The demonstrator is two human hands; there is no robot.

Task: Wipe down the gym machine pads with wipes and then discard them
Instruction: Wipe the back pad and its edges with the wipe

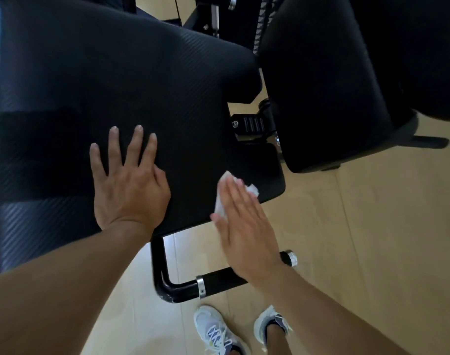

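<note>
Wipe (222, 198) under the right hand (244, 226), white and crumpled, pressed flat against the near right corner of the big black pad (111, 80). Right hand lies palm down, fingers straight and close together, pointing up and away, thumb out to the left over the pad's lower edge; bits of the wipe poke out past the fingertips and beside the thumb. Right forearm comes in from the lower right, crossing over the black handle bar (193, 285) with its chrome rings that sticks out below the pad.

Left hand (129, 185) is planted on the same pad, just to the left of the right hand and not touching it. Palm down, fingers (138, 147) straight and spread wide, holding nothing, thumb tucked toward the right. Left forearm runs in from the lower left corner.

Second dark pad (328, 80) sits up to the right, apart from both hands. Down below, two pale sneakers (213, 331) on the light wooden floor (359, 239).
</note>
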